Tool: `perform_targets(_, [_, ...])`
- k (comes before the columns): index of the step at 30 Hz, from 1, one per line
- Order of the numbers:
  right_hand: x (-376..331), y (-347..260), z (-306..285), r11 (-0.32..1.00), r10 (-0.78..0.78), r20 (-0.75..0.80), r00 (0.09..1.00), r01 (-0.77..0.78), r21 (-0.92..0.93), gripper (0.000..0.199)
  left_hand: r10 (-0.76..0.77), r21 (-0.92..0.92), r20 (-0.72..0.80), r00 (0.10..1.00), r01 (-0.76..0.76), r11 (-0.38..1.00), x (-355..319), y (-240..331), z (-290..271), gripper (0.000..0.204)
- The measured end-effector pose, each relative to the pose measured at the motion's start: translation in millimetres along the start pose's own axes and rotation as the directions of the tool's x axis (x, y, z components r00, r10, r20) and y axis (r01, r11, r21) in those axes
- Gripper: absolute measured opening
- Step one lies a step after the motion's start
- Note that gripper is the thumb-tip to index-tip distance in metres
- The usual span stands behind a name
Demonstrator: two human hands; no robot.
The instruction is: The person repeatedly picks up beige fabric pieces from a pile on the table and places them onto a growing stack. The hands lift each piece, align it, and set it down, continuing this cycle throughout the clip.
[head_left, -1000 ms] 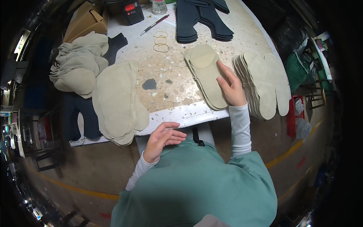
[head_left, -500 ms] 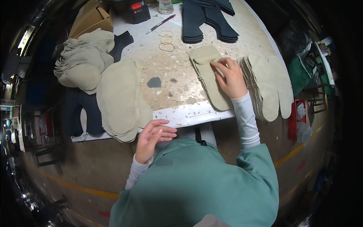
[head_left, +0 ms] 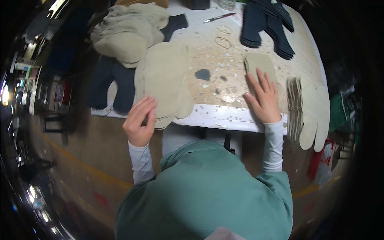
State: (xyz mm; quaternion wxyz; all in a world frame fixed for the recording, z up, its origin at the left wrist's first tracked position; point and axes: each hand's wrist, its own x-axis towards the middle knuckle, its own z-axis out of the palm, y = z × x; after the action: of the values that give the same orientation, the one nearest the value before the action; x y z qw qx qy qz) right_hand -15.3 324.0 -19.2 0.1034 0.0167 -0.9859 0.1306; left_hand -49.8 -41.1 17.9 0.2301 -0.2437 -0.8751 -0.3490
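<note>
My left hand (head_left: 140, 121) is at the near left edge of a stack of beige, rounded, mitten-shaped cut fabric pieces (head_left: 164, 74). Its fingers are extended side by side with the thumb slightly apart, and nothing shows held. My right hand (head_left: 264, 97) lies with fingers spread on a smaller beige pile (head_left: 260, 62), covering its near part. Right of that hand, a thicker stack of beige cut pieces (head_left: 308, 112) overhangs the table's front edge.
On the worktable (head_left: 216, 86), a heap of beige pieces (head_left: 130, 32) rests at the far left by dark blue cut pieces (head_left: 106, 82). More dark pieces (head_left: 266, 26) are at the back right. Rubber bands (head_left: 223, 42) and a pen (head_left: 219, 17) lie at the back.
My left hand has moved from before the table edge to the left stack. My right hand has flattened and spread over the smaller pile. The whole view has shifted.
</note>
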Motion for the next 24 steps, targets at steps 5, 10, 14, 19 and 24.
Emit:
perform_targets(5, [-5,-11,-18,0.938,-0.018,-0.096,0.995,0.05,0.343,0.054,0.049,0.037,0.232,0.971,-0.059,0.998,-1,-2,-7,0.025])
perform_targets(10, [-4,-52,-12,0.862,-0.136,-0.131,0.982,0.183,0.473,0.042,0.052,0.038,0.226,0.973,-0.062,0.997,0,-6,-8,0.023])
perform_targets(14, [4,-74,11,0.848,-0.214,-0.118,0.97,0.245,0.47,0.04,0.052,0.04,0.207,0.977,-0.062,0.997,3,-7,-10,0.016])
perform_targets(19, [5,-81,22,0.854,-0.226,-0.163,0.961,0.275,0.442,0.038,0.033,0.025,0.081,0.996,-0.035,0.999,5,0,-3,0.012])
perform_targets(24, [20,-100,25,0.143,0.019,0.185,0.983,-0.186,0.972,0.043,0.027,-0.188,-0.033,0.999,-0.033,0.982,-2,22,16,0.013])
